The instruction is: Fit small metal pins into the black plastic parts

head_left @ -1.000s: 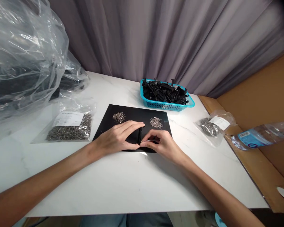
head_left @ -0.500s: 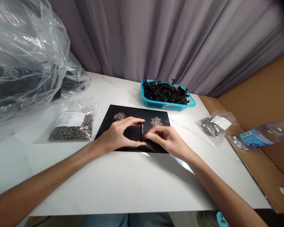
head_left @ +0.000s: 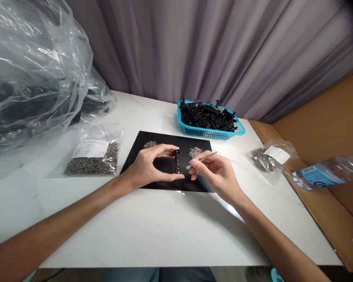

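My left hand holds a narrow black plastic part upright by its two ends, thumb below and fingertips above. To the right of it, a small gap away, my right hand is closed around a thin silvery metal tool. A pale tip of that tool shows by the thumb; the rest of its shape is partly covered by the fingers. Both hands are over a black mat. Small metal pieces lie on the mat in a left pile and a right pile.
Behind the mat stands a blue basket heaped with black parts. A labelled bag of metal pieces lies at left, below a large clear plastic bag. A smaller bag and a plastic bottle are at right.
My right hand has drawn back to the right from the black part and turned, so the thin metal tool now shows. The black part has turned slightly in my left hand.
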The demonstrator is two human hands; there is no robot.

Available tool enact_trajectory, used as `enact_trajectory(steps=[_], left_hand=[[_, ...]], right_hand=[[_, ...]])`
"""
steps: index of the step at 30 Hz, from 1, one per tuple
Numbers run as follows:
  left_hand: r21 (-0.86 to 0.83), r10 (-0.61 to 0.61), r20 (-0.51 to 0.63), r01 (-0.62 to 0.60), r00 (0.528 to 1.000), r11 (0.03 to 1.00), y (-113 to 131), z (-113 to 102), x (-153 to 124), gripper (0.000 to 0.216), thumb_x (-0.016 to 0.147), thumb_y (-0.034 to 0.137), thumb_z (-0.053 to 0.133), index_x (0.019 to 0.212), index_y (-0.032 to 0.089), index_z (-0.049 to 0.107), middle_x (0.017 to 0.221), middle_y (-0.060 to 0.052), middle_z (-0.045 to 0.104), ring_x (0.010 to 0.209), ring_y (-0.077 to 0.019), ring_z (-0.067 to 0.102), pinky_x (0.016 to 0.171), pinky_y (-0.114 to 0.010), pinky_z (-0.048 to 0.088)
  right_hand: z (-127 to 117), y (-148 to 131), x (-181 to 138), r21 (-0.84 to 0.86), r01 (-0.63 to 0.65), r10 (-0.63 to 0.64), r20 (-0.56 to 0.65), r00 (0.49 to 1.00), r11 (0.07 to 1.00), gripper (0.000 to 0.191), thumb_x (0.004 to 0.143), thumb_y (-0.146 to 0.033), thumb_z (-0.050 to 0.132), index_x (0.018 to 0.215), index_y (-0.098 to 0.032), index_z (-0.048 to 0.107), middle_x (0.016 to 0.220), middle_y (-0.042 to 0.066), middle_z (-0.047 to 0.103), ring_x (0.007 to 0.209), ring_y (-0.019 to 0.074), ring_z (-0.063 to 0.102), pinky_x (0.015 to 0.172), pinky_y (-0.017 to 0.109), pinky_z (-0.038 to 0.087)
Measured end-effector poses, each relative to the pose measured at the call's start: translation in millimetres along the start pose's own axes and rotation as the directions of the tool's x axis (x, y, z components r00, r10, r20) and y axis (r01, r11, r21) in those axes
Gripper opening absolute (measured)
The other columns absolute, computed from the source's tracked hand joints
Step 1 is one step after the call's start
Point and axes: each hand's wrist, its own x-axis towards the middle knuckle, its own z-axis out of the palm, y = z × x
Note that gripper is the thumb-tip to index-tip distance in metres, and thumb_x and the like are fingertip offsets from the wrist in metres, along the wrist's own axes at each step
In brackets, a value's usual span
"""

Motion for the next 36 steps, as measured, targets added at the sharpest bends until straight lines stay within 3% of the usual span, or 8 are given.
enact_trajectory(steps=[10,17,24,27,30,33,36], left_hand=[[0.012,-0.004,0.004,0.004,1.0,1.0,0,0,2,0.061,0.067,0.032,0.091,0.121,0.017,0.067,0.109,-0.008,0.078,0.089,-0.0213,0.079,0.091,-0.033,0.067],[0.073,-0.016,-0.012,0.017,1.0,0.997,2,2,-1,0.059,0.066,0.031,0.09,0.119,0.017,0.068,0.106,-0.007,0.078,0.087,-0.0218,0.079,0.086,-0.033,0.068],[0.084,-0.023,-0.035,0.026,0.999,0.996,3,6,-5,0.056,0.066,0.031,0.089,0.116,0.016,0.069,0.103,-0.007,0.078,0.083,-0.021,0.079,0.082,-0.032,0.069],[0.028,-0.047,-0.005,0.048,0.999,0.998,4,4,-2,0.056,0.067,0.034,0.09,0.115,0.015,0.069,0.102,-0.007,0.078,0.083,-0.0203,0.079,0.085,-0.031,0.069],[-0.054,-0.125,0.052,0.128,0.991,0.99,2,1,2,0.06,0.066,0.038,0.091,0.116,0.015,0.069,0.104,-0.007,0.079,0.087,-0.0208,0.079,0.092,-0.033,0.067],[-0.089,-0.181,0.093,0.19,0.979,0.978,0,-2,3,0.064,0.065,0.044,0.092,0.117,0.016,0.069,0.105,-0.008,0.079,0.09,-0.0216,0.079,0.097,-0.036,0.065],[-0.089,-0.225,0.11,0.235,0.968,0.968,-2,-4,4,0.063,0.065,0.047,0.092,0.116,0.016,0.069,0.104,-0.007,0.079,0.091,-0.022,0.079,0.098,-0.038,0.065]], right_hand=[[7,6,-2,0.028,0.01,-0.012,0.094,0.995,1.0,0.023,0.093,-0.04,0.075,0.086,-0.018,0.076,0.092,0.005,0.074,0.066,0.0151,0.073,0.065,0.03,0.062],[8,8,-1,-0.006,-0.021,0.021,0.08,0.997,1.0,0.029,0.09,-0.046,0.075,0.087,-0.018,0.077,0.079,0.005,0.074,0.06,0.0167,0.07,0.063,0.034,0.062],[8,16,-3,-0.001,-0.05,0.049,0.105,0.993,0.999,0.028,0.09,-0.046,0.075,0.088,-0.018,0.079,0.075,0.003,0.072,0.058,0.014,0.065,0.058,0.03,0.057],[6,11,-3,-0.112,0.0,0.012,0.107,0.994,0.994,0.026,0.093,-0.045,0.073,0.089,-0.02,0.079,0.077,0.004,0.072,0.064,0.0152,0.064,0.061,0.03,0.055],[-6,0,4,-0.271,0.155,-0.151,0.035,0.988,0.95,0.032,0.102,-0.044,0.06,0.087,-0.021,0.076,0.086,0.005,0.07,0.083,0.0186,0.065,0.08,0.034,0.055],[-30,-3,15,-0.461,0.227,-0.3,-0.091,0.95,0.858,0.039,0.109,-0.041,0.043,0.088,-0.022,0.069,0.092,0.006,0.064,0.091,0.02,0.062,0.089,0.038,0.052],[-58,6,24,-0.665,0.201,-0.281,-0.013,0.96,0.719,0.035,0.11,-0.038,0.038,0.099,-0.021,0.067,0.101,0.009,0.061,0.096,0.023,0.061,0.092,0.042,0.052]])
